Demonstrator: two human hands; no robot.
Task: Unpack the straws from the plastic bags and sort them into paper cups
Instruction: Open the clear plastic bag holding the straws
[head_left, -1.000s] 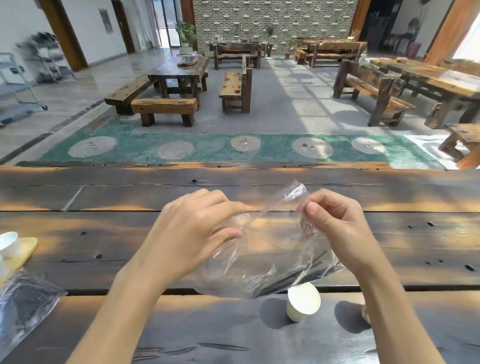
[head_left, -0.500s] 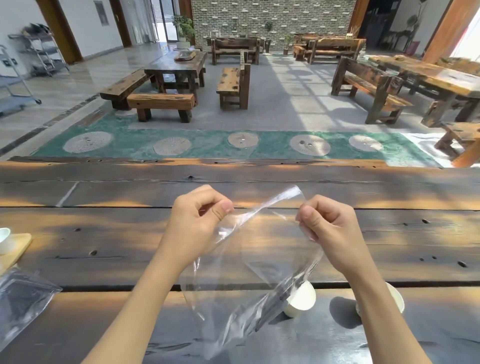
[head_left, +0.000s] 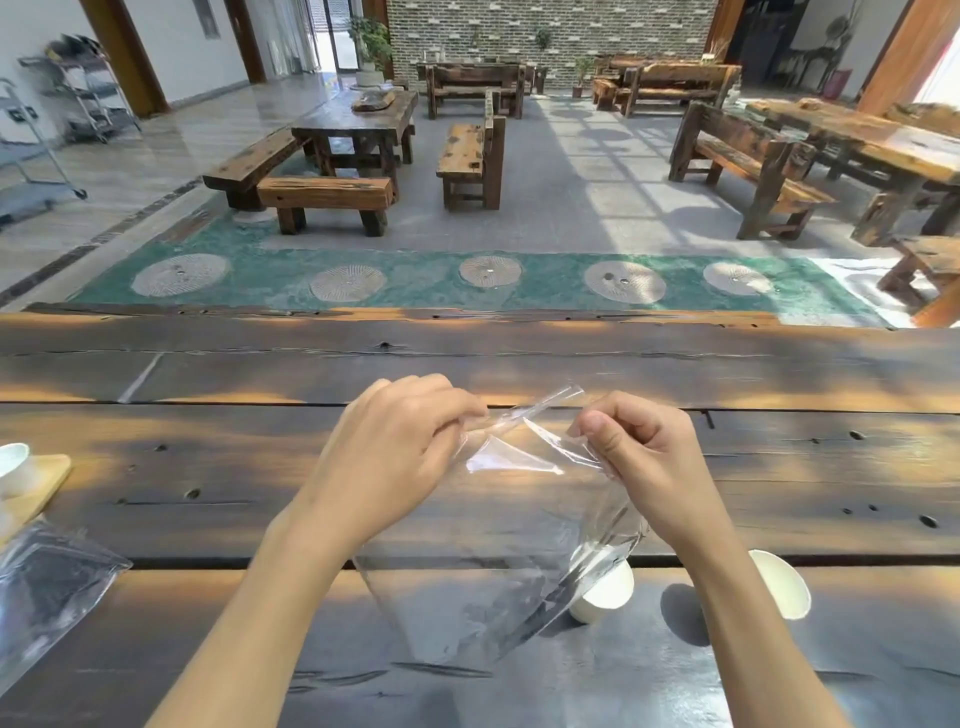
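Observation:
A clear plastic bag (head_left: 467, 587) hangs over the dark wooden table (head_left: 208, 478), pinched at its top edge by both hands. My left hand (head_left: 395, 452) grips the left side of the mouth and my right hand (head_left: 639, 457) grips the right side, with the mouth pulled slightly apart. Dark straws (head_left: 566, 597) lie slanted in the bag's lower right part. A white paper cup (head_left: 605, 597) stands behind the bag's right corner. A second paper cup (head_left: 784, 584) is partly hidden behind my right forearm.
Another clear bag with dark straws (head_left: 47, 587) lies at the table's left edge. A wooden board (head_left: 41, 483) with a white cup (head_left: 13, 462) sits above it. Beyond the table's far edge are benches and tables on a grey floor.
The hands lifted the bag slightly and its mouth has parted further. The bag now hangs straighter, with the straws slid to its lower right. More of the second cup shows at right.

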